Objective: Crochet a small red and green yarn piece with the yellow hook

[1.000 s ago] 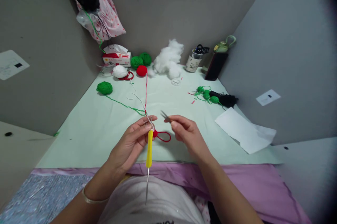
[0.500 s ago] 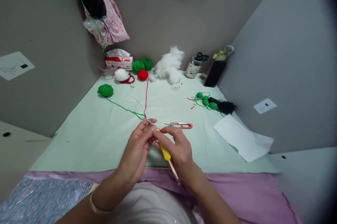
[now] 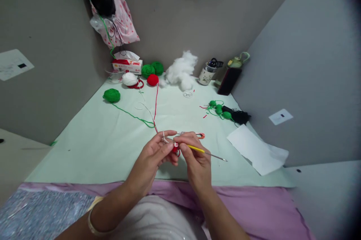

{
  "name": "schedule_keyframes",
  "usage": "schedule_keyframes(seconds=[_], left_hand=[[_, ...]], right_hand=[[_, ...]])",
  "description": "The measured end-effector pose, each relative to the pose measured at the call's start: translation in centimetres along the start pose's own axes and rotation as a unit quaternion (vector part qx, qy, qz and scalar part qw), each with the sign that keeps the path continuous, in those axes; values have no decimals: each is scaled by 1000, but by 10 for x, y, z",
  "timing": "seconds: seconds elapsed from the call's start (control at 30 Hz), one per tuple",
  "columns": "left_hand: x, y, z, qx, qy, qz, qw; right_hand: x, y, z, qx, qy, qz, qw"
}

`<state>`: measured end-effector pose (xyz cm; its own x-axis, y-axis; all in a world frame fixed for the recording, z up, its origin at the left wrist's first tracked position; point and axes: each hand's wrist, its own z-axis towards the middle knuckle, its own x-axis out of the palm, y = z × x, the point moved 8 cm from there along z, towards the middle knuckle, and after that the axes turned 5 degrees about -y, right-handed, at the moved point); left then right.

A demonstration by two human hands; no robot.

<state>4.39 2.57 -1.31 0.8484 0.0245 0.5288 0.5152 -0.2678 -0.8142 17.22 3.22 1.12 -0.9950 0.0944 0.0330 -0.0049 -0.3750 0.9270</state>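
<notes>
Between the thumb and fingers of my left hand (image 3: 152, 153) is a small red and white crochet piece (image 3: 175, 147). White yarn (image 3: 164, 138) wraps round my raised left index finger. My right hand (image 3: 197, 161) grips a yellow-handled crochet hook (image 3: 196, 149), its rear metal end pointing right. The hook's working tip is at the piece, partly hidden by my fingers. Red, white and green strands run from my left hand back across the table to a red yarn ball (image 3: 152, 79), a white yarn ball (image 3: 130, 79) and a green yarn ball (image 3: 112, 95).
Orange thread snips (image 3: 200, 135) lie just behind my right hand. Green crocheted pieces with a black tassel (image 3: 225, 112) and a white paper sheet (image 3: 257, 150) lie at right. White stuffing (image 3: 182, 71), a tissue box (image 3: 127, 65), a pen cup (image 3: 207, 74) and a phone (image 3: 229, 81) line the back.
The hook has swung from pointing down toward me to lying nearly level, pointing right. My left index finger has lifted with white yarn round it, and the red part of the piece now shows.
</notes>
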Motion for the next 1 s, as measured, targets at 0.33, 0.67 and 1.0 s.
schedule_keyframes(seconds=[0.33,0.67,1.0], left_hand=[[-7,-9,4,58,-3,63,996],[-85,-146,36,293,-112,490,813],[23,-43,17,58,117,-60,990]], right_hand=[[4,4,3,-3,28,41,999],[-38,-26,16,171,-97,204,959],[-9,1,-6,65,-8,158,985]])
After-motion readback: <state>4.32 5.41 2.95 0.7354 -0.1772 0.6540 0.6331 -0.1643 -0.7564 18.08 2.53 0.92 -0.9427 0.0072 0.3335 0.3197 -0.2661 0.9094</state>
